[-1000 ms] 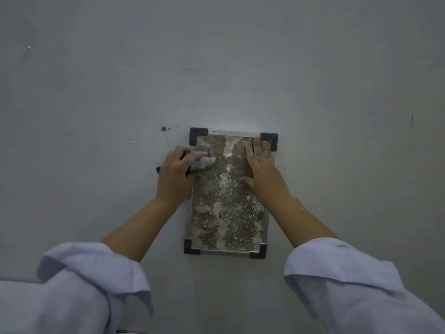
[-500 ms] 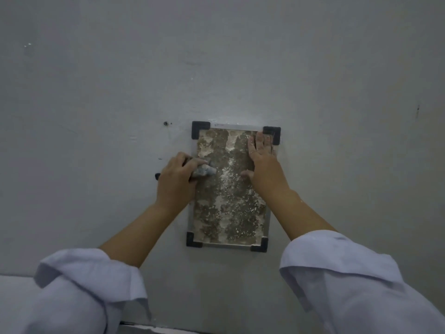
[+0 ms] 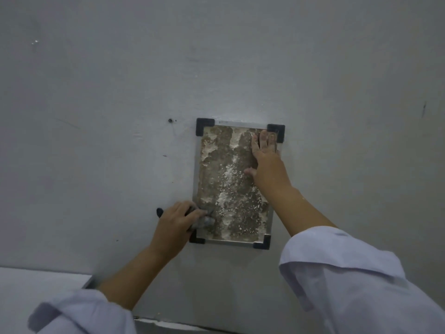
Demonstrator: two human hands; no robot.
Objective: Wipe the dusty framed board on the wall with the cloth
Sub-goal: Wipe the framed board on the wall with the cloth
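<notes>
Left hand point(image 3: 174, 224), gripping the wadded cloth point(image 3: 203, 219), has dropped from the board's top-left corner to its bottom-left corner since a second ago: one down-stroke along the left edge done. Framed board point(image 3: 232, 184) hangs on the wall point(image 3: 96, 116), dust thick through middle and right. Right hand point(image 3: 266, 162) flat, fingers straight, bracing top-right corner. Open board lies rightward; the bracing hand blocks the upper right.

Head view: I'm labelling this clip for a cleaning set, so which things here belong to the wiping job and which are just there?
Part of the job:
- framed board, still dusty
- cloth, gripped at the board's lower left
- left hand, holding the cloth
- right hand, flat on the board's upper right

Just there:
- wall
- small screw left of the board
- white ledge at lower left
</notes>
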